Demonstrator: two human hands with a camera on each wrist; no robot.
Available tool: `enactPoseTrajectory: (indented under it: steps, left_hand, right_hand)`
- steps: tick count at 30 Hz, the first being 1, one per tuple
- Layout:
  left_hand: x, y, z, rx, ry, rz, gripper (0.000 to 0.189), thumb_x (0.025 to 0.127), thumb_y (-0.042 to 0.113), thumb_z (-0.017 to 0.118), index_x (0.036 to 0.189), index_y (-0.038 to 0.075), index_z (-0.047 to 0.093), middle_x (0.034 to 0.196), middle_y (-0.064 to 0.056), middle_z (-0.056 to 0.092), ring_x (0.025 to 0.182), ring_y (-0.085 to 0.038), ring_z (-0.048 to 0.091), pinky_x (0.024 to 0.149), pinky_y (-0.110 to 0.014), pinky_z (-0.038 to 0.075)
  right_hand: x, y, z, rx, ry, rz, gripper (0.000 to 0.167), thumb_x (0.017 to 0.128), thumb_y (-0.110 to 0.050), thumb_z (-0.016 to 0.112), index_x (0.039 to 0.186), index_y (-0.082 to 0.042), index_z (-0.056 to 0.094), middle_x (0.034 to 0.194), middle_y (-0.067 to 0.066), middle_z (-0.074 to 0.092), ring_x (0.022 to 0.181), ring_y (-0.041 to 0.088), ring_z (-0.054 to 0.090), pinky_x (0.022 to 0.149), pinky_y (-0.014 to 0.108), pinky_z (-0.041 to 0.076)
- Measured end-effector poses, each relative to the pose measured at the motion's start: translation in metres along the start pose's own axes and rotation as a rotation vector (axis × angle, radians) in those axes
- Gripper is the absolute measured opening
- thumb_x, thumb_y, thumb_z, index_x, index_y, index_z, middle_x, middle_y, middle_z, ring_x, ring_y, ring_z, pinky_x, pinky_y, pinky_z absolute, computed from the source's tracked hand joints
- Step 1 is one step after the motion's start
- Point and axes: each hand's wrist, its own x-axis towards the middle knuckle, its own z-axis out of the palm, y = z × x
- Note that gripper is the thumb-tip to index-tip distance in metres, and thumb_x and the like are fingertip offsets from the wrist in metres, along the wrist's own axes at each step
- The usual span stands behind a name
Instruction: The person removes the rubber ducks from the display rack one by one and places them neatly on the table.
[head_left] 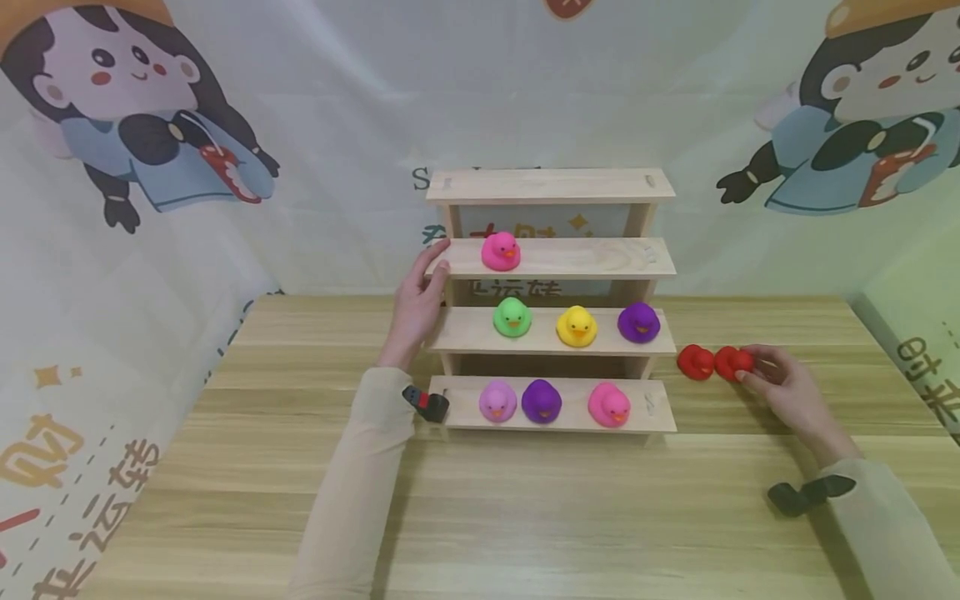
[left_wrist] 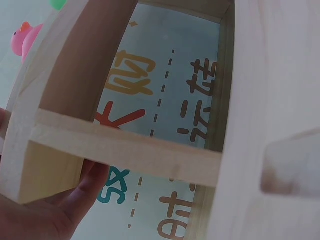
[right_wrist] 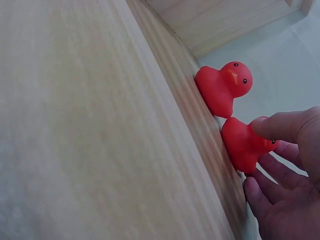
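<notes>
Red duck [head_left: 731, 364], right of the shelf [head_left: 547, 185]: my right hand [head_left: 795, 396] pinches it, best gently. My left hand [head_left: 417, 307] grips the shelf.

Pale cartoon-print backdrop [head_left: 337, 125], wood-grain tabletop [head_left: 525, 517]

Below centre, the left sleeve [head_left: 352, 500] is plain beige, a small black-and-red wrist camera [head_left: 435, 407] at its cuff [head_left: 388, 390]; at lower right, the right sleeve [head_left: 892, 521] matches, with a rounded black camera [head_left: 787, 500]. The fingers [head_left: 768, 355] are bare.
</notes>
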Motion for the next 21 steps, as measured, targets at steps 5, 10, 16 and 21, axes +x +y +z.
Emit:
enactPoseTrajectory:
  steps: [5, 10, 16, 21]
  left_hand:
    - [0.000, 0.000, 0.000, -0.012, -0.003, -0.009, 0.041, 0.104, 0.030, 0.042, 0.145, 0.022, 0.045, 0.153, -0.003, 0.034, 0.132, -0.026, 0.041, 0.106, -0.044, 0.037]
    - [0.000, 0.000, -0.001, -0.019, -0.003, -0.021, 0.042, 0.104, 0.032, 0.042, 0.145, 0.024, 0.045, 0.153, -0.001, 0.034, 0.130, -0.026, 0.043, 0.105, -0.044, 0.038]
    - [0.000, -0.001, -0.001, -0.013, -0.001, -0.017, 0.041, 0.104, 0.032, 0.042, 0.145, 0.025, 0.045, 0.153, -0.001, 0.035, 0.128, -0.026, 0.044, 0.104, -0.043, 0.039]
    - [0.000, -0.002, 0.000, -0.011, -0.001, 0.005, 0.042, 0.104, 0.032, 0.043, 0.145, 0.022, 0.045, 0.152, -0.002, 0.036, 0.123, -0.026, 0.047, 0.101, -0.044, 0.040]
  right_hand:
    - [-0.001, -0.002, -0.005, 0.051, 0.016, 0.012, 0.046, 0.097, -0.019, 0.060, 0.135, 0.003, 0.045, 0.129, 0.007, 0.052, 0.109, -0.007, 0.047, 0.082, 0.004, 0.039]
    - [-0.003, -0.009, -0.013, 0.042, 0.060, -0.018, 0.042, 0.099, -0.026, 0.057, 0.134, -0.004, 0.050, 0.127, -0.004, 0.054, 0.104, -0.011, 0.046, 0.080, 0.003, 0.038]
    - [0.002, -0.012, -0.015, 0.070, 0.086, -0.071, 0.039, 0.100, -0.021, 0.054, 0.134, -0.003, 0.053, 0.122, -0.013, 0.056, 0.107, -0.006, 0.048, 0.082, 0.005, 0.038]
    - [0.010, -0.003, -0.015, 0.103, 0.082, -0.099, 0.043, 0.100, -0.027, 0.055, 0.137, -0.006, 0.053, 0.130, -0.007, 0.057, 0.113, 0.001, 0.050, 0.085, 0.007, 0.039]
